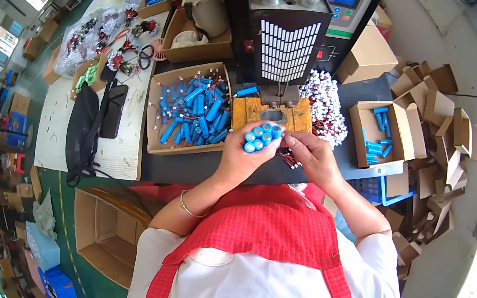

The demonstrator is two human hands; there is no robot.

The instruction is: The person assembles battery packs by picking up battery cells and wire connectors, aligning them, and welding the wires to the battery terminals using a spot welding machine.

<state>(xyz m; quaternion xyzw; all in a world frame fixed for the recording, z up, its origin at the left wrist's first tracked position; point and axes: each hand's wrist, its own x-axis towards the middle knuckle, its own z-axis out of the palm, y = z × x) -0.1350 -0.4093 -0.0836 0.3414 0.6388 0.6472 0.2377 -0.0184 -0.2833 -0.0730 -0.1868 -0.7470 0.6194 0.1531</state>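
Cluttered desk (188, 166): a box (155, 138) of blue cells sits left, a welder (286, 41) behind. Left hand (243, 156) grips a bundle of cells (261, 137) upright, fingers wrapped round them. Right hand (313, 156) pinches thin wires (289, 159) just beside the bundle. Judged step: readying the bundle at the wooden jig (270, 114); seating it would call for careful alignment.

Cell bundle (261, 138) in left hand (243, 159), before wooden jig (243, 111); cell box (186, 109) left.

Left hand (243, 159) raised, fingers curled closed toward 12 o'clock, right hand (313, 156) at 3 o'clock, fingertips pinched, forearms bent inward.
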